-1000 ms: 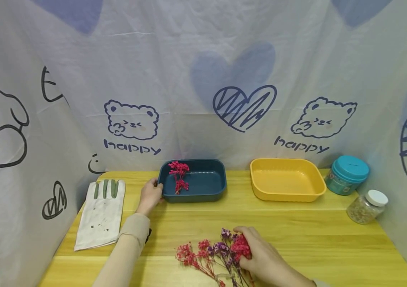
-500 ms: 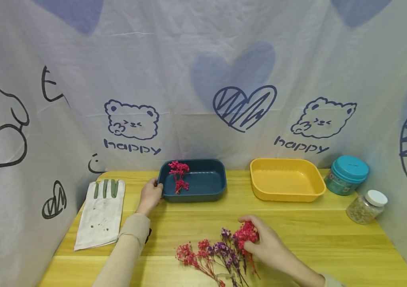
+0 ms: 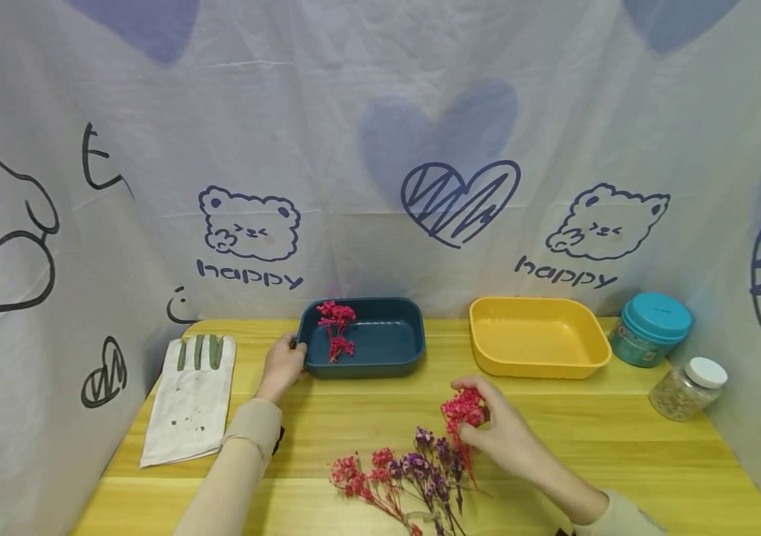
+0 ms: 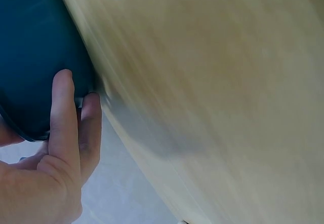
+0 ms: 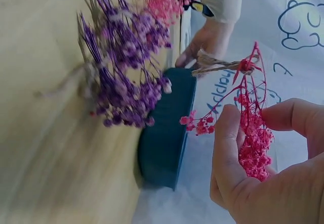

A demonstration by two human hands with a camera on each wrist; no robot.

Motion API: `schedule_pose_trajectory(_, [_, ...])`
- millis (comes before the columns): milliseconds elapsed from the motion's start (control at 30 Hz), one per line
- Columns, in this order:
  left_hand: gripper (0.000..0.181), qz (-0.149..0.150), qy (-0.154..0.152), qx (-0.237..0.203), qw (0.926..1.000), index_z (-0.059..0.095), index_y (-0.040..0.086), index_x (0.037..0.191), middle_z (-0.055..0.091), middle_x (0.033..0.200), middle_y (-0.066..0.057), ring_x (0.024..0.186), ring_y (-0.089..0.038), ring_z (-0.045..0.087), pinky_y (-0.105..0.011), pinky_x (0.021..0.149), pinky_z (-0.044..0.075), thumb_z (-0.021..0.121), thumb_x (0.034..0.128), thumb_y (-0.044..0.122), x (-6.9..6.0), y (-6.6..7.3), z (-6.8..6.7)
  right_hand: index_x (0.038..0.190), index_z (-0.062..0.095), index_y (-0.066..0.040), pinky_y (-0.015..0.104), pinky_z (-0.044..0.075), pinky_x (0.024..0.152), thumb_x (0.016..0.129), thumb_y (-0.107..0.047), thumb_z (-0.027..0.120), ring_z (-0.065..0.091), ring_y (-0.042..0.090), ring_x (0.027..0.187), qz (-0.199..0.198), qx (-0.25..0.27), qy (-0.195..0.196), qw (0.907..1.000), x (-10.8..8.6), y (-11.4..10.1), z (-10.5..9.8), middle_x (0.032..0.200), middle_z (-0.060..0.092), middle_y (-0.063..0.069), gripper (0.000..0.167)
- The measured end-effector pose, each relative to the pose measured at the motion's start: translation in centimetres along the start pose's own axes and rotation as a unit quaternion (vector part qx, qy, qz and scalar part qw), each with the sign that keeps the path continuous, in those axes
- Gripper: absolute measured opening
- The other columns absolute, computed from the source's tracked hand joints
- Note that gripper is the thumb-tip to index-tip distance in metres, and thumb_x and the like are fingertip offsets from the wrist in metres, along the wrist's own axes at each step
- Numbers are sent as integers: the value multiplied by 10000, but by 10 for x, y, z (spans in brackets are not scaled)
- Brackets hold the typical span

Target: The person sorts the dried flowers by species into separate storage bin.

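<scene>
My left hand (image 3: pixel 283 365) grips the left end of a dark blue tray (image 3: pixel 387 342); in the left wrist view its fingers (image 4: pixel 64 112) lie along the tray's outer wall. One sprig of red dried flowers (image 3: pixel 336 320) lies inside, at the left. My right hand (image 3: pixel 506 439) pinches another sprig of red dried flowers (image 3: pixel 461 408) above the table. In the right wrist view that sprig (image 5: pixel 255 150) has a bit of twine (image 5: pixel 217 64) at its stem end. Below on the table lie purple dried flowers (image 3: pixel 421 469) and pinkish-red dried flowers (image 3: pixel 354 476), close together.
A yellow tray (image 3: pixel 537 339) stands at the back right. Beside it are a teal tub (image 3: pixel 651 327) and a white-lidded clear jar (image 3: pixel 685 391). At the left edge lies a white glove with green fingertips (image 3: pixel 188 406). A printed curtain (image 3: pixel 347 246) hangs behind the table.
My right hand has lifted the red dried flowers away from the others, forward and slightly right. My left hand stays on the blue tray, which has not moved.
</scene>
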State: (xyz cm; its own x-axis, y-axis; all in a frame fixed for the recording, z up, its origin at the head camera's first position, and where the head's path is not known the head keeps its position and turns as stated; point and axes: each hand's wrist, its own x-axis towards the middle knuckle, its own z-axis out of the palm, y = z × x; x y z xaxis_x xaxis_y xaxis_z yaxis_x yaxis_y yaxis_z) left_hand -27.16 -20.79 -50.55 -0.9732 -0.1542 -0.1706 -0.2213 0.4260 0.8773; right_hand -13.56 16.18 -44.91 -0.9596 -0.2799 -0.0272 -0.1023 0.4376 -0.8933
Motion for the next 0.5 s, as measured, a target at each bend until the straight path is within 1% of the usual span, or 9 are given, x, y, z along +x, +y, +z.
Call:
schedule_pose_trajectory(67, [470, -26, 9, -14, 10000, 449, -14, 1547, 517, 1497, -294, 1268, -458, 627, -395, 830, 672, 427, 1113, 165, 0, 0, 0, 1445, 515, -56, 222, 496, 484, 861, 26, 686, 453, 40, 546, -168, -26, 41, 9998, 6, -1, -2, 1556, 462, 269, 614])
schedule_pose_trajectory(100, [472, -28, -4, -20, 10000, 444, -14, 1550, 513, 1500, -295, 1272, -460, 624, -399, 836, 671, 424, 1114, 166, 0, 0, 0, 1443, 514, -46, 228, 511, 507, 860, 34, 684, 486, 50, 602, -243, -56, 71, 9997, 10, -2, -3, 1548, 468, 270, 613])
schedule_pose_trajectory(133, [474, -31, -12, -28, 10000, 440, -14, 1554, 511, 1504, -296, 1276, -462, 622, -400, 842, 671, 422, 1115, 165, 0, -1, 0, 1448, 508, -33, 238, 526, 517, 859, 42, 684, 500, 64, 607, -292, -70, 82, 9995, 13, -3, -4, 1551, 465, 275, 620])
schedule_pose_trajectory(233, [477, -21, -47, -58, 10000, 433, -14, 1559, 503, 1514, -298, 1283, -465, 620, -407, 859, 669, 423, 1118, 168, 0, -1, -1, 1453, 497, -7, 262, 581, 566, 840, 80, 683, 569, 127, 693, -410, -49, 116, 9991, 26, -6, -6, 1543, 460, 289, 646])
schedule_pose_trajectory(400, [473, -2, -124, -62, 9999, 436, -20, 1556, 504, 1509, -303, 1272, -467, 627, -418, 868, 667, 432, 1120, 165, 0, -2, -4, 1455, 505, -26, 232, 568, 604, 830, 84, 693, 576, 184, 774, -291, -103, 211, 9993, 44, -10, -6, 1470, 455, 307, 662])
schedule_pose_trajectory(467, [472, -37, -163, -50, 9998, 437, -16, 1557, 508, 1507, -298, 1267, -462, 632, -417, 867, 667, 431, 1122, 166, 0, -1, -5, 1465, 497, -30, 232, 574, 614, 841, 82, 688, 579, 187, 787, -202, -69, 187, 9996, 50, -11, -6, 1441, 435, 313, 661])
schedule_pose_trajectory(500, [472, -42, -172, -53, 9998, 437, -15, 1557, 510, 1507, -296, 1264, -459, 634, -416, 865, 667, 432, 1122, 167, 1, -1, -5, 1473, 484, -19, 245, 584, 616, 849, 87, 679, 584, 187, 778, -201, -31, 152, 9997, 53, -11, -6, 1453, 422, 319, 662])
